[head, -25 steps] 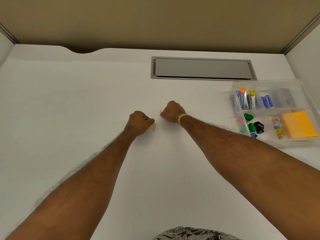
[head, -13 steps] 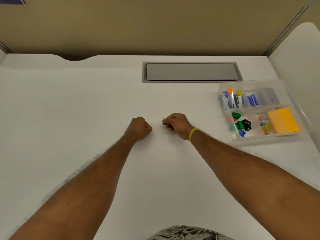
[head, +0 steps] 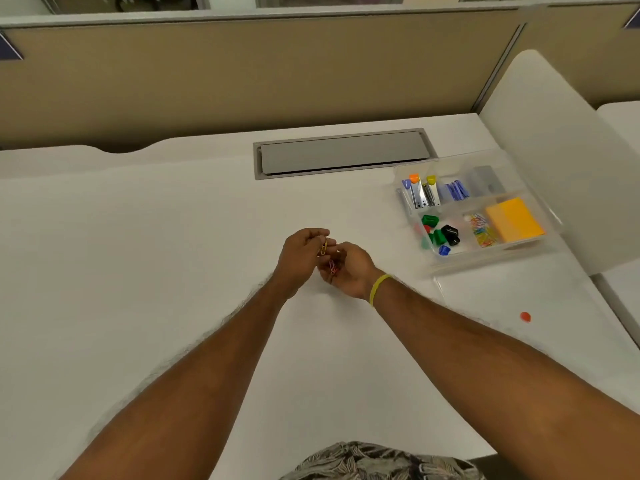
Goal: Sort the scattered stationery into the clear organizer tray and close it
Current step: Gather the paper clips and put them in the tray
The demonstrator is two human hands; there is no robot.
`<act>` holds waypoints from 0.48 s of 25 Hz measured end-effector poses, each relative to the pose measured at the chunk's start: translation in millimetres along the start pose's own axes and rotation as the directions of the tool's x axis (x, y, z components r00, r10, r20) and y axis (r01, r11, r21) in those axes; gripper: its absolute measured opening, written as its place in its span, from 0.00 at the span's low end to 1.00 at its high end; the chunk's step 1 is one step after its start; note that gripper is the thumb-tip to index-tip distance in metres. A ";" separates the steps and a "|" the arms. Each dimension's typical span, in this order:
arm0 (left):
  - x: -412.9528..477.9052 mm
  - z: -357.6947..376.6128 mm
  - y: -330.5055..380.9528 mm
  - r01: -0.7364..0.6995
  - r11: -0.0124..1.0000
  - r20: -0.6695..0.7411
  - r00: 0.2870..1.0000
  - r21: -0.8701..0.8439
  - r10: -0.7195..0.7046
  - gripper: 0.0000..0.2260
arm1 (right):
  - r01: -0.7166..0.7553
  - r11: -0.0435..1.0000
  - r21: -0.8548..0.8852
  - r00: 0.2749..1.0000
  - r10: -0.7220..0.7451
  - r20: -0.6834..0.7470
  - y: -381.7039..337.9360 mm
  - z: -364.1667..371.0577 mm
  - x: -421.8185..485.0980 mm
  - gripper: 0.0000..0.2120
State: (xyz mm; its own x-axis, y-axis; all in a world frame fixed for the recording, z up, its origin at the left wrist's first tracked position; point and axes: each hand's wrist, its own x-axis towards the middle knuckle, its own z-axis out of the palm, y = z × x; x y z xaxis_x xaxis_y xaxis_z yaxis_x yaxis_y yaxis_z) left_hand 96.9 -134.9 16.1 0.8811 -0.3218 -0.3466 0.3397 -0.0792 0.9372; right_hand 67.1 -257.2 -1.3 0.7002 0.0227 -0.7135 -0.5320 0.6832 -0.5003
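Two bare hands meet above the middle of the white worktop (head: pixel 156 271). The left hand (head: pixel 301 256) pinches a thin yellow wire paper clip (head: pixel 324 247) between its fingertips, while the right hand (head: pixel 348 270), with a yellow band (head: pixel 378 288) on its wrist, is cupped around small pink paper clips (head: pixel 333 267). The clear plastic organizer tray (head: pixel 491 258) sits open well to the right, holding sorted stationery. A small red pin (head: pixel 525 316) lies loose near the tray.

Both hands have lifted off the desk and met at mid-frame: the left hand (head: pixel 300 255) now pinches the yellow paper clip (head: pixel 323 247) that lay on the desk, and the right hand (head: pixel 349 271) has turned palm-up, cupping pink clips (head: pixel 333 267)
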 end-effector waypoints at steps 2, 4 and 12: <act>-8.7 17.3 1.0 0.005 0.999 0.024 1.000 -0.044 -0.004 0.11 | -0.001 0.997 0.075 1.000 0.001 0.006 -3.5 -6.0 -8.2 0.12; -15.7 31.7 1.1 0.002 0.998 0.048 0.999 -0.064 0.001 0.12 | 0.007 0.991 0.131 1.000 -0.008 0.005 -6.1 -15.3 -15.9 0.14; -28.3 68.2 8.4 0.034 0.982 0.179 0.984 -0.185 0.000 0.22 | 0.047 0.982 0.181 0.998 -0.040 -0.042 -20.1 -57.1 -42.3 0.19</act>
State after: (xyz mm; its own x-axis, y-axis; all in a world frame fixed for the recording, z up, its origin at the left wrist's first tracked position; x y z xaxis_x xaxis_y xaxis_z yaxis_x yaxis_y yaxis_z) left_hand 52.4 -190.9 36.4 0.8078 -0.4859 -0.3337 0.4240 0.0857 0.9016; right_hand 20.9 -313.6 11.0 0.7005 -0.0356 -0.7128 -0.4034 0.8042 -0.4366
